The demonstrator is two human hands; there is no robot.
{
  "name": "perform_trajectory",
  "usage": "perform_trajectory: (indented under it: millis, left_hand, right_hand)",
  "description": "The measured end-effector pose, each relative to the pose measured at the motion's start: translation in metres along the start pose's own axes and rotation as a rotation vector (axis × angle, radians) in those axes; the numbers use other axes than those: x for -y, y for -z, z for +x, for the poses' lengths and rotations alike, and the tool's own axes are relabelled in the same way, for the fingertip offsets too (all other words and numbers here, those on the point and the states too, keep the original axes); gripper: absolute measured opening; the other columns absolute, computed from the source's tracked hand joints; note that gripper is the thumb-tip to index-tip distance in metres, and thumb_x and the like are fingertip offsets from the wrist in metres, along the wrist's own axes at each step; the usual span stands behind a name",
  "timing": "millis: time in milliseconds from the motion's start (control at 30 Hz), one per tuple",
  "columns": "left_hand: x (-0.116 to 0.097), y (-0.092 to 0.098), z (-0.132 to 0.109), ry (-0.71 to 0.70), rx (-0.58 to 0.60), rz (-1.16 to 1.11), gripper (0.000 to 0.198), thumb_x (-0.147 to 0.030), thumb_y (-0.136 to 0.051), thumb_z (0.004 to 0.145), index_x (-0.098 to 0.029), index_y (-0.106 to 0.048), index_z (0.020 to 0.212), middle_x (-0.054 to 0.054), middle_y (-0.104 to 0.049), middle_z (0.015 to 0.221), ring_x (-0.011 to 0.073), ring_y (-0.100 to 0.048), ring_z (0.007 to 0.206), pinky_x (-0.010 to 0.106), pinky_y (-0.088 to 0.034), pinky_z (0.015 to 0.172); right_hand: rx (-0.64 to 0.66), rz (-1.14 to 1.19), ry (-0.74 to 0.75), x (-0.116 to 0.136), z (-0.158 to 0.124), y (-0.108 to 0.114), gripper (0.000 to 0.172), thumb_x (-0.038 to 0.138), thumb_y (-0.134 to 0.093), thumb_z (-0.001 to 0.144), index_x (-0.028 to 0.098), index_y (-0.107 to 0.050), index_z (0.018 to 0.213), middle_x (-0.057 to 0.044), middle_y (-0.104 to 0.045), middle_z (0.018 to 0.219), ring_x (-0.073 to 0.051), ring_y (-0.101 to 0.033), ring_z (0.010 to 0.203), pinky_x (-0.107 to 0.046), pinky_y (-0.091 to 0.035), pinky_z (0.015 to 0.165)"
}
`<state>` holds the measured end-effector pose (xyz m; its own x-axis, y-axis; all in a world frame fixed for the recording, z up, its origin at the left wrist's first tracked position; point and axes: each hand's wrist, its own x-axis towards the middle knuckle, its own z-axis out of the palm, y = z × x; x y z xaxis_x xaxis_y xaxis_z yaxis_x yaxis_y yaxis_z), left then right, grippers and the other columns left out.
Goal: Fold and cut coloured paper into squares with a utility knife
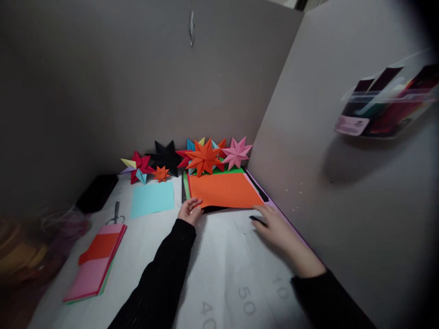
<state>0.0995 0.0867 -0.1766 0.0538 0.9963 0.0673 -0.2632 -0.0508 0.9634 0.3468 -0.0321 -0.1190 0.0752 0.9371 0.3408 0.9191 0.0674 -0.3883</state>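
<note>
An orange sheet of paper (226,189) lies on top of a stack of coloured sheets at the back of the table, its near edge lifted over a dark gap. My left hand (190,212) pinches the sheet's near left corner between thumb and fingers. At the near right corner is my right hand (274,227), fingertips by the sheet's edge. A small black pen-like thing (258,221) pokes out between its thumb and fingers; its exact kind is unclear.
Folded paper stars (205,157) stand along the back wall. To the left lie a light blue sheet (153,198), scissors (116,212), a pink and red paper stack (94,267) and a black flat object (98,193). A clear holder (384,107) hangs on the right wall.
</note>
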Motion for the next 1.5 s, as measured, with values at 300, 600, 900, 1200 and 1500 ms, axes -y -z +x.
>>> perform_trajectory:
  millis: [300,600,900,1200,1500]
  left_hand:
    - [-0.014,0.004,-0.002,-0.138,-0.017,0.117,0.033,-0.04,-0.057,0.077,-0.018,-0.053,0.1,0.01,-0.069,0.094,0.0209,-0.067,0.086,0.036,-0.053,0.075]
    - [-0.01,0.007,0.007,-0.327,0.09,0.799,0.02,-0.011,-0.058,0.063,-0.023,-0.069,0.074,0.01,-0.069,0.091,0.0301,-0.058,0.095,0.044,-0.041,0.092]
    - [-0.009,0.005,0.025,-0.261,-0.079,1.034,0.025,-0.012,-0.06,0.064,-0.022,-0.067,0.086,0.014,-0.063,0.112,0.0407,-0.042,0.117,0.06,-0.024,0.098]
    - [0.007,-0.047,0.026,0.208,-0.015,0.263,0.034,-0.029,-0.063,0.076,-0.014,-0.059,0.106,0.013,-0.069,0.09,0.0263,-0.068,0.075,0.042,-0.054,0.067]
    - [0.023,-0.049,0.027,0.348,0.015,-0.055,0.076,-0.038,-0.077,0.064,-0.014,-0.041,0.127,0.015,-0.066,0.104,0.0232,-0.066,0.089,0.03,-0.055,0.064]
  right_hand:
    - [-0.236,-0.09,0.061,0.057,0.096,-0.079,0.025,0.015,-0.046,0.084,0.017,-0.06,0.106,-0.01,-0.067,0.094,-0.024,-0.057,0.088,-0.038,-0.04,0.082]
    - [-0.428,-0.052,0.084,0.046,0.097,-0.093,0.025,0.008,-0.048,0.081,0.023,-0.067,0.082,-0.008,-0.062,0.101,-0.026,-0.047,0.1,-0.043,-0.031,0.09]
    - [-0.4,-0.036,0.025,0.045,0.098,-0.098,0.029,0.011,-0.044,0.083,0.023,-0.066,0.098,-0.011,-0.06,0.111,-0.029,-0.046,0.101,-0.046,-0.03,0.085]
    - [-0.441,0.059,-0.036,0.049,0.097,-0.097,0.021,0.015,-0.039,0.085,0.014,-0.055,0.098,-0.011,-0.069,0.083,-0.024,-0.06,0.077,-0.037,-0.035,0.076]
    - [-0.41,0.153,-0.07,0.049,0.09,-0.096,0.026,0.014,-0.043,0.075,0.017,-0.052,0.099,-0.005,-0.068,0.072,-0.023,-0.06,0.067,-0.034,-0.041,0.072]
